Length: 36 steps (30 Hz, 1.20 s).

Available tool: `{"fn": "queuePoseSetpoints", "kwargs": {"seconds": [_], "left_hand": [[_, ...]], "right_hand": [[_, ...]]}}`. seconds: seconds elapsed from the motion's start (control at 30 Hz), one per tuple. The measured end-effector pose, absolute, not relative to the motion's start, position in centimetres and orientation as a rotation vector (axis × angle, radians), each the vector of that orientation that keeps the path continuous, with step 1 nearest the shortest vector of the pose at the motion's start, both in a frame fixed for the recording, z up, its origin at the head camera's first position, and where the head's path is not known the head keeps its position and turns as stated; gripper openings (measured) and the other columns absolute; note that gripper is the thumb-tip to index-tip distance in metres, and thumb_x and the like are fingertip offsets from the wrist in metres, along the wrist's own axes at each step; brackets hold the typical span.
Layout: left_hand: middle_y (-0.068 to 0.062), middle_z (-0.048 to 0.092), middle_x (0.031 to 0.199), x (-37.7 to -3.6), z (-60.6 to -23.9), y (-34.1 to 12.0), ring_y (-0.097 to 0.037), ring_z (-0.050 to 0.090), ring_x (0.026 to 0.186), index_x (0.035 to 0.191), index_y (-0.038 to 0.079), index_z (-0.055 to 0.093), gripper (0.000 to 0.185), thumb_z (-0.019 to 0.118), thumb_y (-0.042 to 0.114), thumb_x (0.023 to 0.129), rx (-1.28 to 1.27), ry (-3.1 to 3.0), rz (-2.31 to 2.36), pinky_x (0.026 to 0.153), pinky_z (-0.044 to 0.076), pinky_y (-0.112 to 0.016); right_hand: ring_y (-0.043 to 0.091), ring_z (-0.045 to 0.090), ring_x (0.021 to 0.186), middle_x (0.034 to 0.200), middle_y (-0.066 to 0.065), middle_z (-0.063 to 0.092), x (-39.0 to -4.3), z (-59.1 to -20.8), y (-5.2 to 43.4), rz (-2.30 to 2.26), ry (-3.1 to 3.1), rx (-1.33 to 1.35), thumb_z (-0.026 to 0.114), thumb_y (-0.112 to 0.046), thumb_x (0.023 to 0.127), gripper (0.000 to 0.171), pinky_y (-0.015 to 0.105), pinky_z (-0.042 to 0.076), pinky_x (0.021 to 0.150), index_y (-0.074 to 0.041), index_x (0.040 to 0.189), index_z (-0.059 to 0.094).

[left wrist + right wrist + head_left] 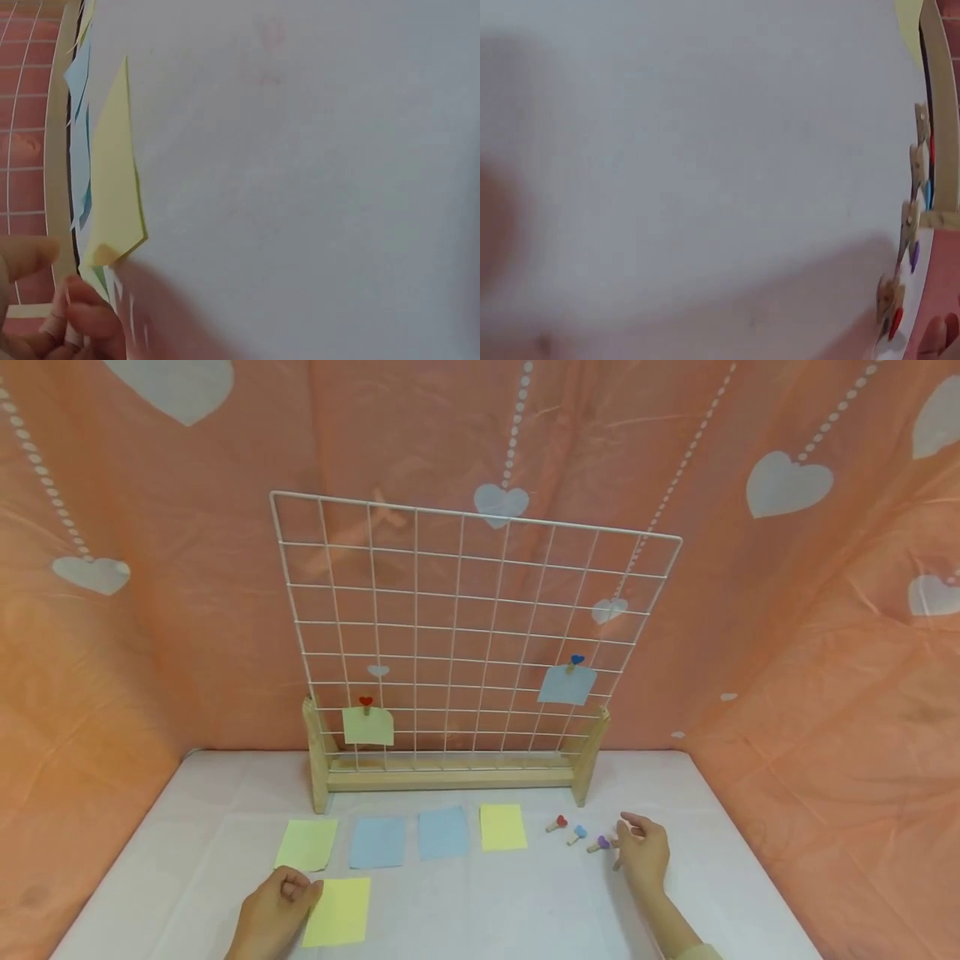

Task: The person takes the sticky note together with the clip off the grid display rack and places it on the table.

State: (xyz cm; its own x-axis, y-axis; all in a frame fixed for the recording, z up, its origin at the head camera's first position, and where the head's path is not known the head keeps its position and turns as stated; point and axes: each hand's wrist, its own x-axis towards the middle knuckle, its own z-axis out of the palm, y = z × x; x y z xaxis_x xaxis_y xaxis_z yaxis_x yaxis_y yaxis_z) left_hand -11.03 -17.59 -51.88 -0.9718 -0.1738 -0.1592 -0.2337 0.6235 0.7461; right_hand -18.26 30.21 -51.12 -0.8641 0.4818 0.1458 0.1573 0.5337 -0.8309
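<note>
In the head view my left hand (273,910) is at the front left, fingers curled, and pinches the upper left corner of a yellow sticky note (343,914). The left wrist view shows this note (116,172) low over the white tabletop, its corner by my fingers. My right hand (645,852) reaches over the right end of a row of small heart-topped clothespins, its fingers bent loosely. Beside it lies a clothespin with a purple heart (599,844). In the right wrist view a red-hearted clothespin (890,300) lies near my fingertips (941,337), with space between.
Behind stands a white wire grid (472,635) on a wooden base (450,779), bearing a pale yellow note (367,727) and a blue note (567,686). Several notes, including a green one (306,845), lie before it. Red (557,823) and blue (577,835) clothespins lie right.
</note>
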Motion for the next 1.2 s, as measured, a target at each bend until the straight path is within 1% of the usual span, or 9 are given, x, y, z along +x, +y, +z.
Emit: {"fn": "queuePoseSetpoints", "kwargs": {"seconds": [0.1, 0.23, 0.43, 0.53, 0.67, 0.83, 0.97, 1.1, 1.2], "left_hand": [[-0.003, 0.060, 0.083, -11.4, -51.4, -17.6, -0.012, 0.055, 0.076, 0.096, 0.001, 0.059, 0.029, 0.061, 0.030, 0.093, -0.314, 2.766, 1.315, 0.068, 0.046, -0.026], [-0.003, 0.063, 0.086, -11.8, -50.8, -17.6, -0.013, 0.057, 0.079, 0.097, 0.001, 0.061, 0.027, 0.062, 0.028, 0.093, -0.276, 2.793, 1.340, 0.071, 0.047, -0.028], [-0.002, 0.065, 0.086, -12.8, -50.3, -17.3, -0.011, 0.057, 0.075, 0.095, 0.002, 0.063, 0.029, 0.062, 0.031, 0.093, -0.270, 2.834, 1.374, 0.065, 0.045, -0.025], [-0.003, 0.067, 0.081, -13.3, -49.9, -17.2, -0.010, 0.059, 0.070, 0.096, 0.001, 0.063, 0.031, 0.062, 0.031, 0.093, -0.303, 2.817, 1.428, 0.061, 0.046, -0.023], [-0.005, 0.068, 0.079, -14.0, -49.2, -17.0, -0.009, 0.062, 0.065, 0.099, -0.001, 0.062, 0.034, 0.062, 0.033, 0.093, -0.348, 2.777, 1.515, 0.056, 0.047, -0.022], [-0.007, 0.069, 0.084, -14.5, -48.7, -16.9, -0.010, 0.063, 0.069, 0.102, 0.000, 0.062, 0.037, 0.061, 0.036, 0.093, -0.342, 2.786, 1.544, 0.060, 0.048, -0.023], [-0.008, 0.071, 0.087, -14.9, -48.5, -16.9, -0.010, 0.065, 0.071, 0.102, 0.001, 0.062, 0.036, 0.061, 0.036, 0.093, -0.320, 2.814, 1.571, 0.062, 0.049, -0.023], [-0.011, 0.071, 0.090, -15.2, -48.2, -16.9, -0.010, 0.066, 0.071, 0.102, 0.001, 0.063, 0.033, 0.062, 0.033, 0.093, -0.330, 2.822, 1.620, 0.062, 0.049, -0.021], [-0.013, 0.071, 0.093, -15.6, -48.1, -16.9, -0.006, 0.065, 0.069, 0.105, 0.001, 0.062, 0.032, 0.062, 0.031, 0.093, -0.348, 2.808, 1.653, 0.062, 0.050, -0.019]], "right_hand": [[0.032, 0.054, 0.098, 0.110, 0.023, 0.053, -18.5, -50.9, 29.0, 1.286, -2.406, -0.512, 0.058, -0.007, 0.091, 0.026, 0.018, 0.043, 0.066, 0.006, 0.113, 0.063], [0.030, 0.058, 0.095, 0.106, 0.021, 0.056, -19.1, -50.9, 27.1, 1.304, -2.372, -0.435, 0.059, -0.006, 0.090, 0.022, 0.015, 0.045, 0.063, 0.005, 0.108, 0.066], [0.024, 0.058, 0.093, 0.103, 0.018, 0.059, -19.8, -51.2, 24.5, 1.346, -2.362, -0.324, 0.062, -0.005, 0.090, 0.018, 0.015, 0.046, 0.061, 0.003, 0.105, 0.067], [0.021, 0.058, 0.090, 0.102, 0.017, 0.059, -20.2, -51.2, 23.1, 1.376, -2.356, -0.280, 0.063, -0.006, 0.089, 0.017, 0.014, 0.047, 0.061, 0.002, 0.104, 0.067], [0.022, 0.059, 0.088, 0.100, 0.017, 0.060, -20.6, -50.9, 21.4, 1.423, -2.333, -0.227, 0.064, -0.004, 0.088, 0.016, 0.014, 0.049, 0.061, 0.002, 0.102, 0.068], [0.019, 0.059, 0.087, 0.098, 0.015, 0.065, -21.0, -50.6, 19.7, 1.444, -2.339, -0.173, 0.064, -0.004, 0.087, 0.015, 0.017, 0.049, 0.063, 0.001, 0.101, 0.069], [0.016, 0.057, 0.087, 0.099, 0.013, 0.064, -21.1, -50.4, 18.5, 1.454, -2.344, -0.122, 0.064, -0.004, 0.088, 0.015, 0.017, 0.048, 0.067, -0.001, 0.101, 0.068], [0.015, 0.058, 0.086, 0.098, 0.012, 0.064, -21.3, -49.9, 17.1, 1.480, -2.326, -0.083, 0.065, -0.004, 0.087, 0.013, 0.016, 0.048, 0.065, -0.002, 0.100, 0.069], [0.015, 0.060, 0.083, 0.094, 0.013, 0.066, -21.3, -49.3, 15.9, 1.501, -2.289, -0.036, 0.066, -0.002, 0.085, 0.011, 0.016, 0.047, 0.062, -0.001, 0.096, 0.070]]}}
